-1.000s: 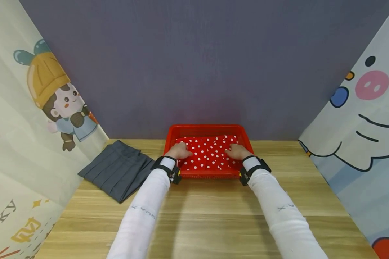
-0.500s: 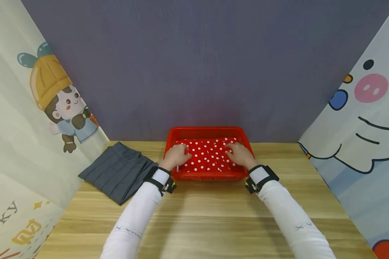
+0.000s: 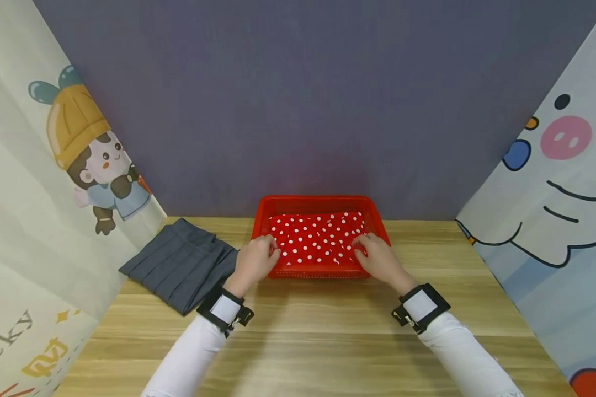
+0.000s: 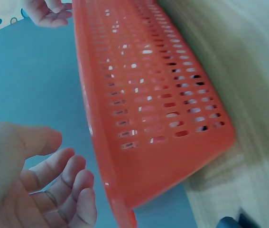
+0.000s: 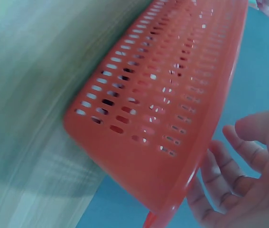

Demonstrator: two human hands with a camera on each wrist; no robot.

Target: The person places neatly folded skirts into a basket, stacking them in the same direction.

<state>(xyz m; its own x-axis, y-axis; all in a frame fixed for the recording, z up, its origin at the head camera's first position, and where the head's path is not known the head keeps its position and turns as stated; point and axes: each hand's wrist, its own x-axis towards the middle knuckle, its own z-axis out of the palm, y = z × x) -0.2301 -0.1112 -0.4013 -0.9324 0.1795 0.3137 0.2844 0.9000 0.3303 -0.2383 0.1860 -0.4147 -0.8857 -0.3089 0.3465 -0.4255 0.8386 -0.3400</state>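
A red plastic basket (image 3: 318, 198) with slotted sides stands on the table against the dark panel. Folded inside it lies a red cloth (image 3: 315, 240) with white dots. My left hand (image 3: 254, 260) hovers at the basket's front left corner, its fingers loosely bent and holding nothing. At the front right corner is my right hand (image 3: 381, 259), equally relaxed and free of any object. The left wrist view shows the left fingers (image 4: 60, 185) just outside the basket rim. In the right wrist view, the right fingers (image 5: 224, 178) sit right at the rim.
A folded grey pleated cloth (image 3: 179, 264) lies on the wooden table (image 3: 318, 342) left of the basket. A dark panel (image 3: 303, 99) rises behind it. Printed curtains (image 3: 25, 231) flank the table on both sides.
Both hands have come up off the dotted cloth and drawn back toward the person, spreading apart to the basket's front corners. The basket and the grey cloth stay in place.
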